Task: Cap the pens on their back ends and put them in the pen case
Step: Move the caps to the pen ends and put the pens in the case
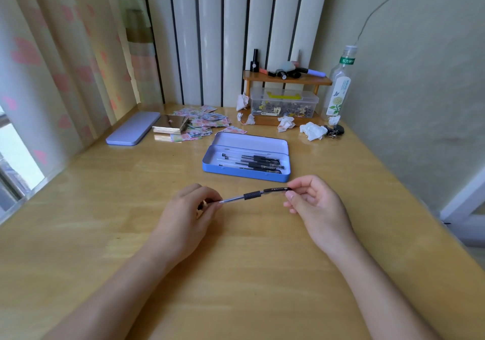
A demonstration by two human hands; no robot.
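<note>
A black gel pen (pixel 252 195) with a clear barrel and a rubber grip is held level just above the wooden table (pixel 236 274). My left hand (pixel 189 208) pinches the barrel's left end. My right hand (pixel 312 200) pinches the black cap (pixel 277 189) at the pen's right end, next to the grip. Just behind the pen lies the open blue pen case (pixel 217 168), lid tipped back, with several black pens (pixel 258 162) lying side by side in it.
A closed lilac tin (pixel 132 131) lies at the far left, beside a shiny metal box (pixel 170 124) and scattered stickers (pixel 207 122). A clear bin (pixel 283 102) under a small shelf, crumpled tissues (pixel 312 130) and a bottle (pixel 338 82) stand behind the case.
</note>
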